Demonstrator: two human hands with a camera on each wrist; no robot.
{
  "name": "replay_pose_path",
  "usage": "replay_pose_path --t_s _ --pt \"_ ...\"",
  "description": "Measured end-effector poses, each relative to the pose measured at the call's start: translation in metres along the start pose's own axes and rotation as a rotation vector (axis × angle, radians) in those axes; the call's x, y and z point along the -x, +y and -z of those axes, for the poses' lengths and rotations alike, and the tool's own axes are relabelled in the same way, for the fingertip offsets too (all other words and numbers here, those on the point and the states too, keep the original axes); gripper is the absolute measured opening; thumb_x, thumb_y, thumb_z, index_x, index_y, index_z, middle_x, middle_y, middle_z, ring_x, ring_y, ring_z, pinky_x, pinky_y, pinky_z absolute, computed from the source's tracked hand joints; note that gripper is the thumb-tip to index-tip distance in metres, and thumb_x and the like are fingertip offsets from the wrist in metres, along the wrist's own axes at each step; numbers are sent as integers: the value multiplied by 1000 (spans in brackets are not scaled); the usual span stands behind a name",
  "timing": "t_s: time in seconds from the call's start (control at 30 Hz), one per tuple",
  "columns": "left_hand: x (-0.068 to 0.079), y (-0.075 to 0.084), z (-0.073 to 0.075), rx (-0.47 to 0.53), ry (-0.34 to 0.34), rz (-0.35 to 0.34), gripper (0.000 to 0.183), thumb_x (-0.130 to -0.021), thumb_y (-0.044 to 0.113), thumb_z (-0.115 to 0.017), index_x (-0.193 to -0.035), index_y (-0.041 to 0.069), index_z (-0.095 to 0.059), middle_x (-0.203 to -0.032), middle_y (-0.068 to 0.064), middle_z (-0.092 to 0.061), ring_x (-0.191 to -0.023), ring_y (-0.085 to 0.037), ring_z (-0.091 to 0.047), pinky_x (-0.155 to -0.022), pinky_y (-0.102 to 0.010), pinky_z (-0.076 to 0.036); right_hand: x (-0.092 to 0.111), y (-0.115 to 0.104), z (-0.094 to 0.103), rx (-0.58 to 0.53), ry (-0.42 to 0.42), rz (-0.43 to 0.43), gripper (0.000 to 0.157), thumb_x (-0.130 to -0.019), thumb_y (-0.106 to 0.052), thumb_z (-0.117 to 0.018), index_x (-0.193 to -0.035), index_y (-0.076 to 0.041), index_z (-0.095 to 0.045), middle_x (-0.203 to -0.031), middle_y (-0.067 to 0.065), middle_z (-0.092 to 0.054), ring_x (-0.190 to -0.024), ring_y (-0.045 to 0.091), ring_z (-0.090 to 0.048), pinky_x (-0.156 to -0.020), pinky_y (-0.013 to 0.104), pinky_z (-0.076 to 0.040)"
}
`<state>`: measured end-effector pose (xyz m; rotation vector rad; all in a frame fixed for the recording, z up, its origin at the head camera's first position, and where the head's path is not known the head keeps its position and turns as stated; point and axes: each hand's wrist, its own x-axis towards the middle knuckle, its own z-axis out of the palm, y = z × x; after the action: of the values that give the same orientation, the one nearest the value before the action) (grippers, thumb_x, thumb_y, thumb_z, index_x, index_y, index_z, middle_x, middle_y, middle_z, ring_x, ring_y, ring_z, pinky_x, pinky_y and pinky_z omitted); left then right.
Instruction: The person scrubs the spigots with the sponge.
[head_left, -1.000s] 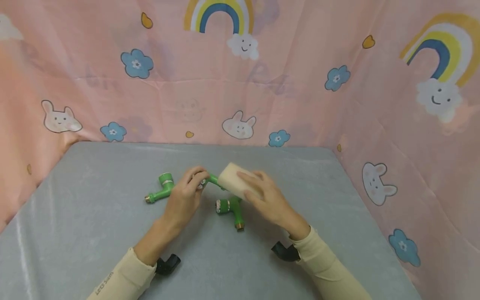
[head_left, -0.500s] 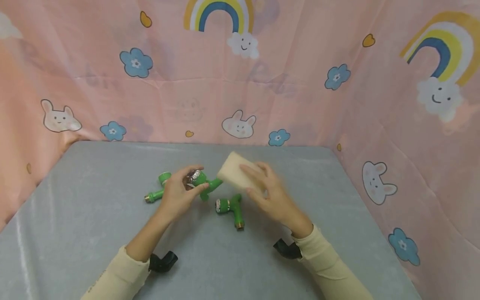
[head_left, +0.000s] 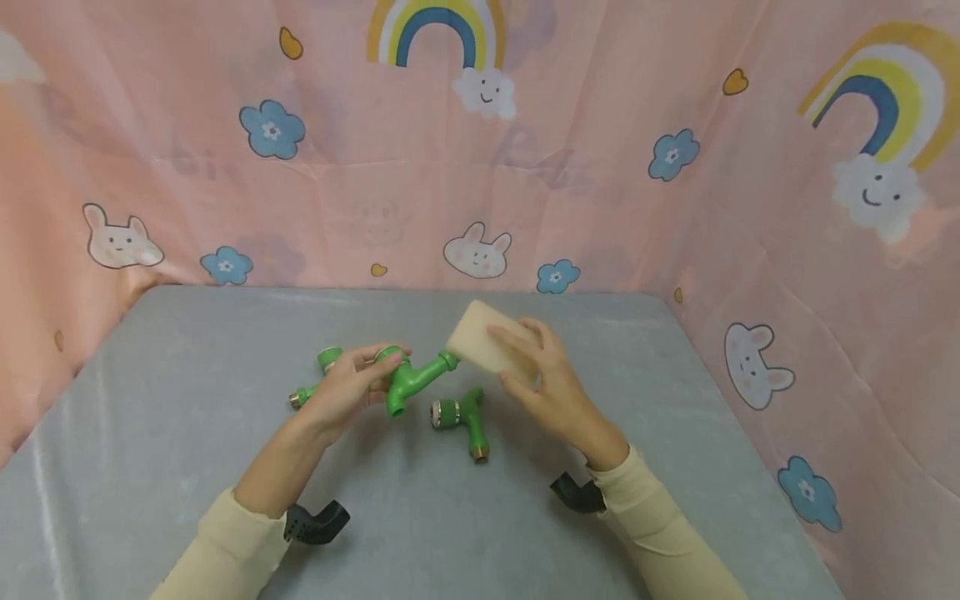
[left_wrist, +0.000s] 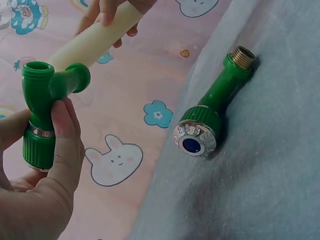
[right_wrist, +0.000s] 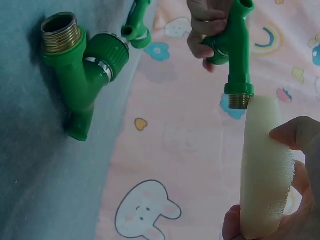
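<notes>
Grasp verified on both sides. My left hand [head_left: 343, 387] is wrapped about the ribbed cap of a green tap [head_left: 408, 385], thumb and fingers on opposing faces, with the tap raised above the grey table cover [head_left: 450, 533]. Its spout opens downward; its longer arm, which ends in a brass thread in the right wrist view, extends toward the sponge [head_left: 487, 337]. My right hand [head_left: 551, 387] grips that sponge, a pale cream block, between thumb and fingers, tilted and likewise off the cover. Sponge edge and threaded end meet in line of sight; actual contact I cannot confirm. Second tap [head_left: 472, 410] lies on the cover between my hands and nearer to me, ribbed cap to the left, brass thread toward me. Third tap [head_left: 328, 359] lies just beyond my left hand, which partly hides it. Cream sleeves [head_left: 660, 525] cover both my forearms, and a black angled fitting [head_left: 318, 523] shows beside each cuff. Pink curtain [head_left: 600, 183], printed with rainbows, rabbits and blue flowers, stands behind and to both sides of the table.
</notes>
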<state>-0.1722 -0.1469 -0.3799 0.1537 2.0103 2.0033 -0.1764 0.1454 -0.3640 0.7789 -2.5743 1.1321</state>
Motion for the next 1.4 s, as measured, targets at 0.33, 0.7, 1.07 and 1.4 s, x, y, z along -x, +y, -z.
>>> replay_pose_path --t_s 0.33,0.7,1.07,1.4 --pt "-1 -7 1 66 -89 21 57 -108 32 -49 -148 -7 -40 -95 11 -67 -91 -7 -69 -89 -24 -55 5 -7 -5 -40 20 124 55 -92 -11 -70 -144 -17 -56 -148 23 -41 -128 41 -46 -89 48 -51" --pt "0 -7 1 298 -246 57 27 -111 26 -39 -120 14 -62 -102 6 -66 -84 -3 -65 -73 -17 -54 5 -3 -11 -73 22 139 58 -93 -8 -71 -147 -16 -52 -148 23 -39 -127 41 -48 -89 54 -54" --pt "-3 -8 1 303 -179 93 35 -112 26 -37 -133 4 -55 -105 3 -60 -84 -5 -64 -72 -16 -54 0 5 -3 -95 88 89 57 -94 -8 -69 -148 -15 -52 -147 22 -40 -121 39 -50 -91 52 -51" --pt "-2 -5 -8 13 -138 20 48 -110 27 -44 -148 -1 -37 -95 10 -60 -89 -5 -61 -92 -25 -52 5 -7 -14 -23 -1 158 55 -92 -13 -73 -144 -16 -57 -143 23 -45 -121 40 -53 -82 45 -57"
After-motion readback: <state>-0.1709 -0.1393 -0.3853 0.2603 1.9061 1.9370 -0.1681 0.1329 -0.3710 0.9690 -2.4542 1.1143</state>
